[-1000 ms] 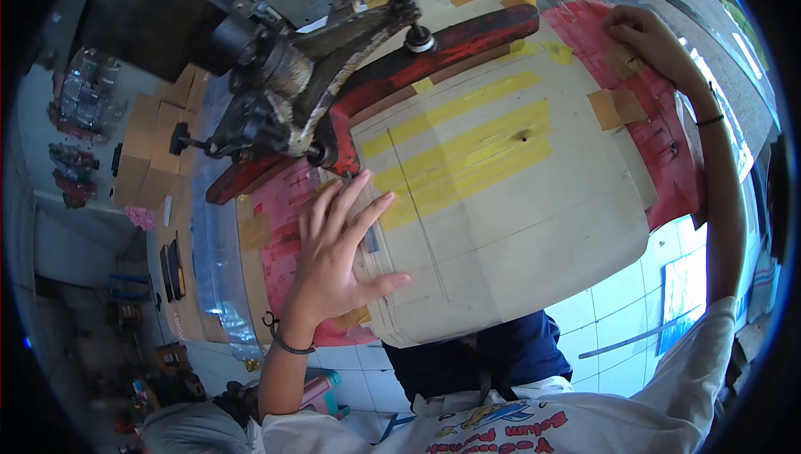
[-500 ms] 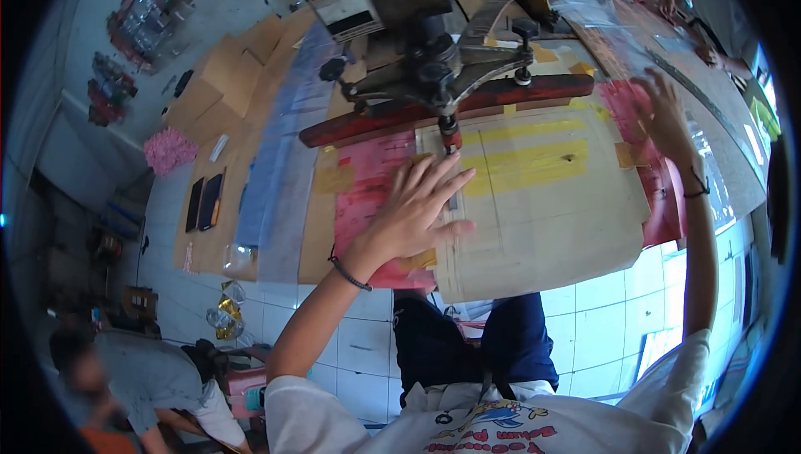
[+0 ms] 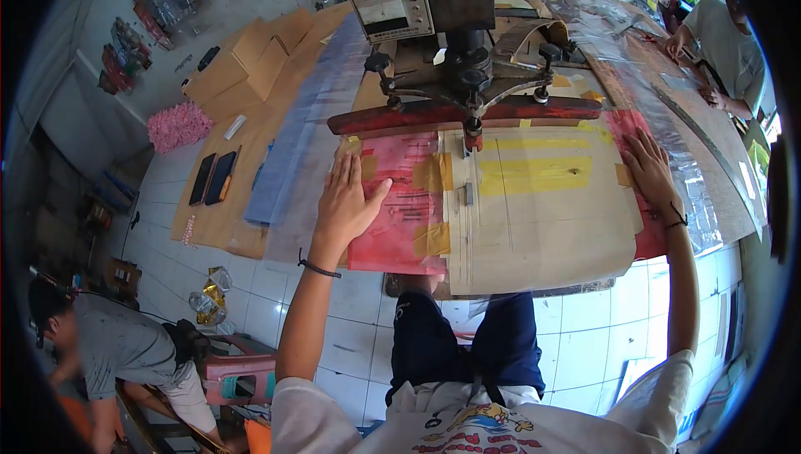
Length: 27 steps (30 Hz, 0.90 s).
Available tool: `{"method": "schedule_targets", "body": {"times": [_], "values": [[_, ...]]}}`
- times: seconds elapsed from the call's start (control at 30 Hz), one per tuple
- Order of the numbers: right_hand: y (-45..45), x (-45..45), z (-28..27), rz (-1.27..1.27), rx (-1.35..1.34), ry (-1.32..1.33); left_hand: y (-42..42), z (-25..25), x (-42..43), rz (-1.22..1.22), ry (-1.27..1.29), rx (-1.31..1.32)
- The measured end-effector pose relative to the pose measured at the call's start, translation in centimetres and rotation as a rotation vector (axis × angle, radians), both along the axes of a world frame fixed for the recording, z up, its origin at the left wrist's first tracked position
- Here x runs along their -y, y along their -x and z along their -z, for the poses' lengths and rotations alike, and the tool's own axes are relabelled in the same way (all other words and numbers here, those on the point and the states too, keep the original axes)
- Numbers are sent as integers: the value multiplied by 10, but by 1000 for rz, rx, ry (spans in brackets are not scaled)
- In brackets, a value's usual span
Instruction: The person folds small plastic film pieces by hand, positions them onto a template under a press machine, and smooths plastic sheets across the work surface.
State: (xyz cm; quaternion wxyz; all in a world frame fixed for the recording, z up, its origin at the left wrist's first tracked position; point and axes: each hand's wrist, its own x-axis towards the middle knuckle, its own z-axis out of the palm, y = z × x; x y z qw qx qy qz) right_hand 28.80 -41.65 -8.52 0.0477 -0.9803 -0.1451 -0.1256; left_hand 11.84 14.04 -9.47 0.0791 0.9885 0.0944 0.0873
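Observation:
My left hand (image 3: 346, 208) lies with fingers spread on the left edge of a red sheet (image 3: 400, 229) marked with dark lines and brown tape. On the red sheet's right end, my right hand (image 3: 652, 172) rests flat, fingers extended. Between the hands is a beige board (image 3: 542, 229) with yellow tape strips (image 3: 534, 174) and pencil lines. A small grey metal piece (image 3: 469, 194) is near its left side. Just behind the board, a long red bar (image 3: 534, 110) hangs from a dark metal bracket (image 3: 473, 85) with black knobs.
Blue plastic sheeting (image 3: 309, 120), two dark phones (image 3: 211, 177), a pink bundle (image 3: 180, 126) and cardboard boxes (image 3: 246, 70) are to the left. One person (image 3: 133, 354) bends at lower left. Another person (image 3: 726, 49) works at upper right.
My left hand has moved left, off the beige board and onto the red sheet. My right hand has come down onto the red sheet. The view has shifted and levelled.

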Motion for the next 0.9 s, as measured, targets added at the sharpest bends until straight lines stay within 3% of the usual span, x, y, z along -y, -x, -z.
{"method": "schedule_targets", "body": {"times": [0.33,0.4,0.47,0.57,0.63,0.7,0.77,0.83,0.9], "values": [[0,1,3,-6,19,-11,5,1,-12,75,-59,-27],[5,-4,-2,4,21,-24,7,-27,-26,141,-216,-106],[7,-4,-8,6,11,-53,7,-138,9,-135,-140,-491],[5,-8,-8,4,4,-105,-24,-190,-18,-24,-51,-119],[5,-8,-11,10,-23,-117,-89,-184,-55,243,127,65],[9,-15,-13,52,-49,-132,-164,-144,-91,578,333,237],[10,-22,-18,73,-50,-139,-219,-97,-111,645,355,292],[12,-28,-23,76,-49,-131,-242,-69,-103,686,203,168],[15,-37,-31,126,-73,-152,-268,-41,-92,939,95,185]]}}
